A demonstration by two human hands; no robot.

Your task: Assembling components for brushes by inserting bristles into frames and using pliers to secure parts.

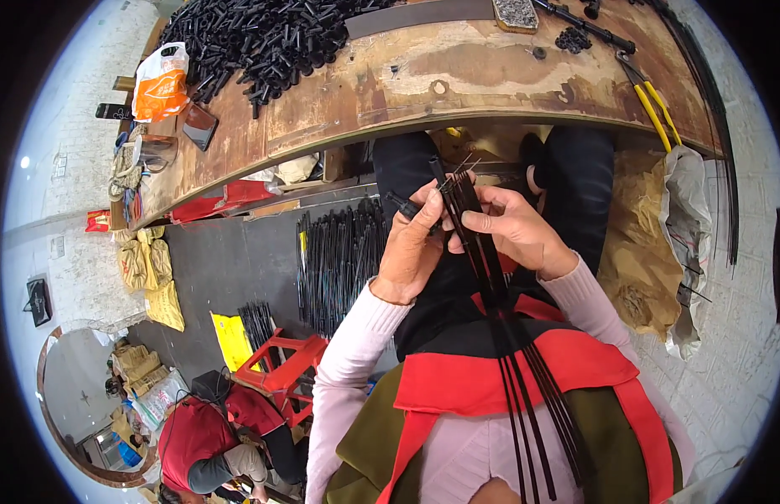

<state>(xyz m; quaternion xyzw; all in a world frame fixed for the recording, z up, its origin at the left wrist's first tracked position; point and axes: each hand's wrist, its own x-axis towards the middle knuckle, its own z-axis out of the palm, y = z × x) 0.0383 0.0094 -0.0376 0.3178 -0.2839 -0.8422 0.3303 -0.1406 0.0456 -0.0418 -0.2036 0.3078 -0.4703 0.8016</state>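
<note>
Workbench edge point(457, 105) blocks ahead; open gap left above floor rods point(339, 252).

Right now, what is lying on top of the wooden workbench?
On the workbench: a heap of small black plastic parts, an orange-and-white plastic bag, yellow-handled pliers and a long black rod. Whatever the heap covers is hidden.

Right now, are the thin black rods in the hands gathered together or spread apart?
Gathered at the hands: the black rods sit pinched between left hand and right hand, fanning apart lower down.

Bright, even daylight, soft shadows; strong fisheye bending and dark vignette at edges.
</note>
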